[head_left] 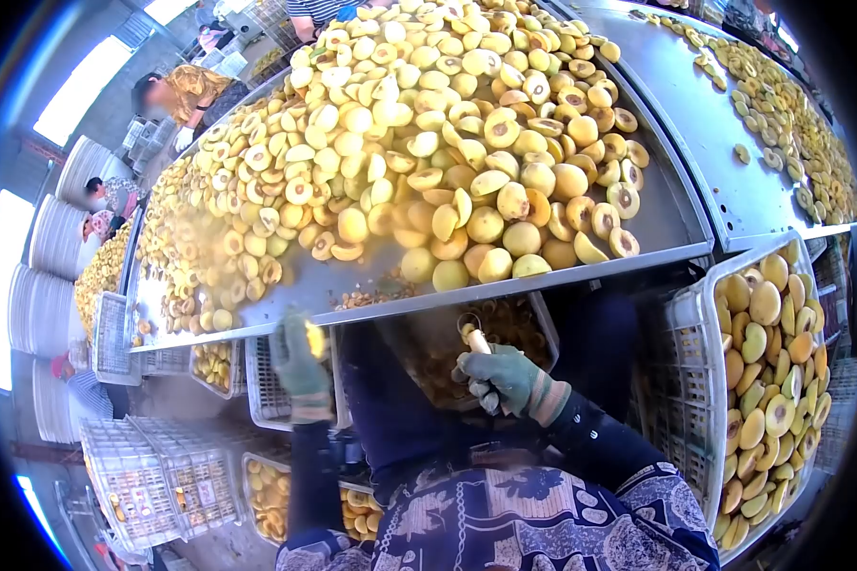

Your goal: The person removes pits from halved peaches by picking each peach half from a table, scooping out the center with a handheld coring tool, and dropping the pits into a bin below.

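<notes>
My left hand (302,371), in a grey-green glove, is smeared by motion at the near edge of the metal table. A yellow piece of fruit (314,339), apparently a peach half, shows at its thumb side, held against the fingers. My right hand (509,379), gloved the same way, is closed around the pale handle of a pitting knife (477,339) with a round metal loop at its tip. The loop points up, over a crate (543,319) between my knees holding dark scraps. Beyond both hands lies a large heap of halved yellow peaches (428,143), many with brown centres.
The metal table (581,271) has a raised rim. A crate full of peach halves (714,381) stands at my right. More crates (162,476) are on the floor at left. A second table (676,95) lies right. Co-workers (195,90) are at the far left.
</notes>
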`<state>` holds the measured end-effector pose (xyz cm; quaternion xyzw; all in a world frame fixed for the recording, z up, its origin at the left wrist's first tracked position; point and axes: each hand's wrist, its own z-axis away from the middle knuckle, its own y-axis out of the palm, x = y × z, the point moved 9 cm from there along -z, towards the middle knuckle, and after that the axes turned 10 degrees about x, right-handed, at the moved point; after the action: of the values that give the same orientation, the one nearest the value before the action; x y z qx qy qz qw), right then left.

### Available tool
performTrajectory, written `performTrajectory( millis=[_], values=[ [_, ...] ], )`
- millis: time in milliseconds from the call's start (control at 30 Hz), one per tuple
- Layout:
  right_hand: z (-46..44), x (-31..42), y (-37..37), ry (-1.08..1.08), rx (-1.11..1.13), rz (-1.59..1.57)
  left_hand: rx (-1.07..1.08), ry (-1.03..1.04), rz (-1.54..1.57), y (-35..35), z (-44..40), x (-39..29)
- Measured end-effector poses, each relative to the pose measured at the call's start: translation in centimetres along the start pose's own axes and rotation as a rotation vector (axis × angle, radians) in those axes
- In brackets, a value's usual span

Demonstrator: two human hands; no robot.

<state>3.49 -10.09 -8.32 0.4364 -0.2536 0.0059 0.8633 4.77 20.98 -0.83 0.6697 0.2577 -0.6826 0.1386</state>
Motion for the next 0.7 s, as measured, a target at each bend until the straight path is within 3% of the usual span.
performTrajectory(
  millis=[33,100,200,233,267,333,433,533,667,700],
  values=[
    [-0.6,0.4,-1.0,-0.030,-0.066,0.073,0.015,0.200,-0.274,-2.3,-1.4,-1.0],
    [-1.9,0.3,-2.5,-0.017,-0.130,0.003,-0.089,0.187,-1.340,-2.4,-1.4,-4.6],
    [-2.5,0.5,-2.6,0.003,-0.162,-0.007,0.070,0.409,-1.071,0.9,-3.8,-3.6],
    [-2.6,0.6,-2.6,0.003,-0.158,0.002,0.299,0.385,-1.106,4.7,-3.8,-3.3],
    [-2.7,0.6,-2.6,0.004,-0.155,0.012,0.418,0.235,-0.947,8.4,-4.1,-3.0],
    [-2.6,0.3,-2.8,0.004,-0.165,0.024,0.594,0.340,-0.971,15.3,-4.1,-0.6],
    [-1.9,-0.6,-3.5,0.013,-0.201,0.036,0.664,0.487,-1.180,21.8,-4.4,0.6],
    [-1.5,-1.4,-3.7,0.037,-0.176,0.075,0.867,0.252,-1.372,23.3,-5.2,-0.1],
    [-1.5,-0.6,-2.2,-0.074,-0.128,0.137,0.865,-0.002,-1.038,21.4,-4.9,-2.5],
    [-1.4,-0.4,-2.0,-0.089,-0.140,0.113,0.876,0.107,-1.079,21.4,-4.9,-2.0]
  ],
)
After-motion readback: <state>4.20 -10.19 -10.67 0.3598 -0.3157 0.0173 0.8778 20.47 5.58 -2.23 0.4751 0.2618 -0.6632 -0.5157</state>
